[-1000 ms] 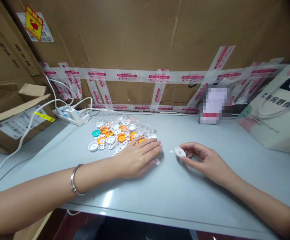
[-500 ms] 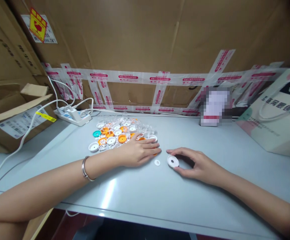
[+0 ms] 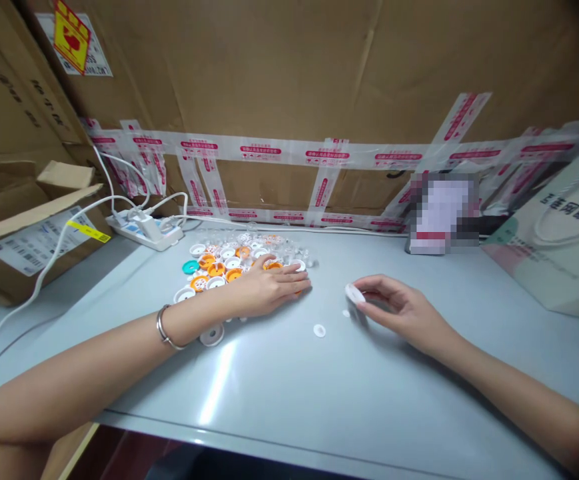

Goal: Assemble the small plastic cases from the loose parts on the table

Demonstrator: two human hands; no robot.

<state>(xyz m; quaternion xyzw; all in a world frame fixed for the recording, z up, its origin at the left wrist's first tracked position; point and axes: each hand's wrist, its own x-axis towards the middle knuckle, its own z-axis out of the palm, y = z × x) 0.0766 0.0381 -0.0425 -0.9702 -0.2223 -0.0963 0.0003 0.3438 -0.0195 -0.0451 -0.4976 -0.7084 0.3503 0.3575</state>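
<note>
My left hand [image 3: 264,290] lies flat, fingers stretched out, on the near edge of a pile of small plastic parts [image 3: 224,263]: white, orange and one teal round caps with clear pieces. My right hand [image 3: 402,310] pinches a white round disc [image 3: 354,293], held on edge just above the grey table [image 3: 319,387]. A small white ring [image 3: 319,330] lies on the table between the hands, with a tiny white bit [image 3: 345,313] beside it. Another white round cap [image 3: 212,335] rests by my left wrist, which wears a metal bangle.
Taped cardboard boxes [image 3: 294,80] wall the back of the table. A white power strip [image 3: 144,230] with cables sits at the back left, beside an open carton [image 3: 24,233]. A paper bag [image 3: 559,233] stands at the right, with a blurred small box [image 3: 442,213] near it.
My right hand has lifted the white disc and tilted it on edge, moving slightly right. My left hand slid further onto the pile. A white cap now shows by my left wrist.
</note>
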